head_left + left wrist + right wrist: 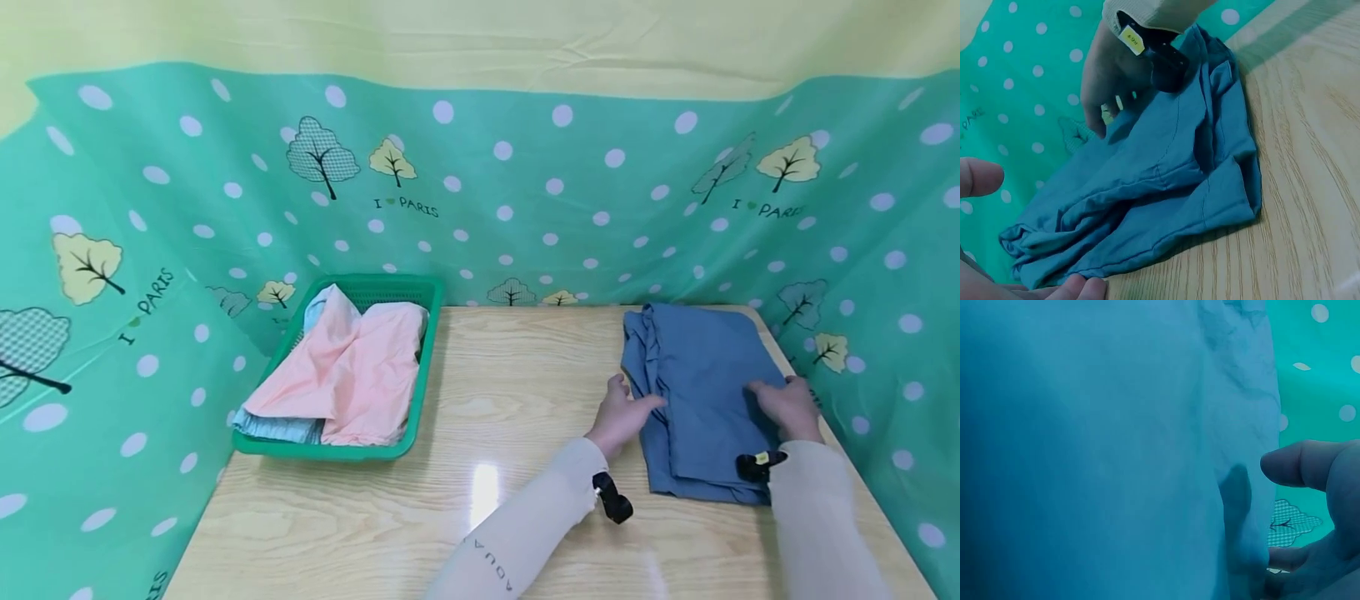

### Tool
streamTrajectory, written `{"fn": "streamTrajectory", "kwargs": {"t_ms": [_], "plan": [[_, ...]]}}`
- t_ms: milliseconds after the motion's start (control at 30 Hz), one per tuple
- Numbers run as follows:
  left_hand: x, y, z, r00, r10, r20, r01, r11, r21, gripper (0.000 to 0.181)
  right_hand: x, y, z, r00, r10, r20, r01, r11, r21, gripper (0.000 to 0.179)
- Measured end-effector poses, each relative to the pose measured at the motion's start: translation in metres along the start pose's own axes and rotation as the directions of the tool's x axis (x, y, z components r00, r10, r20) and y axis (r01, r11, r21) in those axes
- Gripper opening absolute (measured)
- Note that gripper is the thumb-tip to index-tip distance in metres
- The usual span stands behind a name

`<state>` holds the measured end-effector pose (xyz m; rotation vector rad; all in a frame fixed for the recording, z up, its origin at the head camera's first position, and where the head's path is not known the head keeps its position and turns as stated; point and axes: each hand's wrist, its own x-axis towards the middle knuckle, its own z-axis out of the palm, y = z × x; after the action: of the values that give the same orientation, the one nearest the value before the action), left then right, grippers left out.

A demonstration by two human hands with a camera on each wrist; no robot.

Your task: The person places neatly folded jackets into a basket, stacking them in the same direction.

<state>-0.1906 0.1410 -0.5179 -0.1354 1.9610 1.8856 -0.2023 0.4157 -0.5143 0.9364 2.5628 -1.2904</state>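
A folded blue cloth [705,367], several layers thick with stitched seams, lies at the right of the table. At its left edge is my left hand [621,417], thumb spread over the cloth. In the left wrist view the left thumb [982,177] stands apart from the fingers, whose fingertips [1091,289] are right at the lower edge of the folds. My right hand [791,408] is at the opposite edge. In the right wrist view the right thumb [1300,464] is extended over the cloth's border, with the other fingers low beside the edge, partly hidden.
A green plastic basket [427,392] at the left of the wooden table [517,375] holds pink cloth [382,358] and light blue cloth [277,427]. A green dotted curtain [510,183] hangs along the back and both sides, close to the right hand.
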Motion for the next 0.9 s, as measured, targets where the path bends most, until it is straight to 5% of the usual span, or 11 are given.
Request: {"fn": "streamTrajectory", "kwargs": {"t_ms": [367,700,900], "plan": [[0.009,0.002,-0.004,0.999,-0.036,0.004,0.037,0.991,-0.130,0.092,0.001,-0.005,0.016,0.998,-0.043,0.048,0.038,0.995,0.094,0.095],[0.005,0.003,-0.011,0.996,-0.079,0.032,0.082,0.992,-0.096,0.104,-0.002,-0.007,0.034,0.989,-0.109,0.098,0.099,0.989,0.109,0.092],[0.009,0.000,-0.013,0.995,-0.104,-0.004,0.103,0.990,-0.093,0.105,-0.015,-0.012,0.043,0.981,-0.142,0.134,0.127,0.985,0.116,0.089]]}}
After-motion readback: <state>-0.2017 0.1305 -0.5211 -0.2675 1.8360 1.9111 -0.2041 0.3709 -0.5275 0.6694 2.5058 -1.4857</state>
